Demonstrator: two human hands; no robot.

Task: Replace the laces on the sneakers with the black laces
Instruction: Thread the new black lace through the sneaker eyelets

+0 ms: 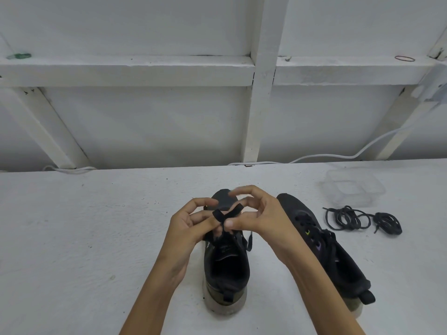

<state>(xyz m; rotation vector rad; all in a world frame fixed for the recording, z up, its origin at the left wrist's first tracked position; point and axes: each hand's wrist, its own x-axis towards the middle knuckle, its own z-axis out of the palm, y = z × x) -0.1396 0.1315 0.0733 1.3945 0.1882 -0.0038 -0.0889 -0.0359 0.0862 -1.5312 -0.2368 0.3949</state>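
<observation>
Left forearm (157, 281) and right forearm (312, 274) come up from the bottom edge; they meet above the near sneaker (226, 264); this sneaker stands upright on the white table (84, 238), heel toward the camera, toe pointing away, at centre frame.
Left hand (191, 223): grip clamped on one strand of the black lace (219, 215), thumb over curled fingers.
Right hand (256, 213): thumb and a finger pinch the lace at the point where two strands cross in an X; index finger curled above, slightly blurred.
Both strands run down from the hands into the top eyelets; one lace end (249, 241) hangs loose on the sneaker's right side.
Second sneaker (333, 252): just right of the first, set at an angle, toe away; dark lace in its eyelets; small green and purple marks on the upper.
Loose dark laces (348, 218) lie tangled on the table right of the second sneaker, apart from it; clear plastic container (353, 187) just behind them.
White cable (338, 155) runs along the table's far edge.
</observation>
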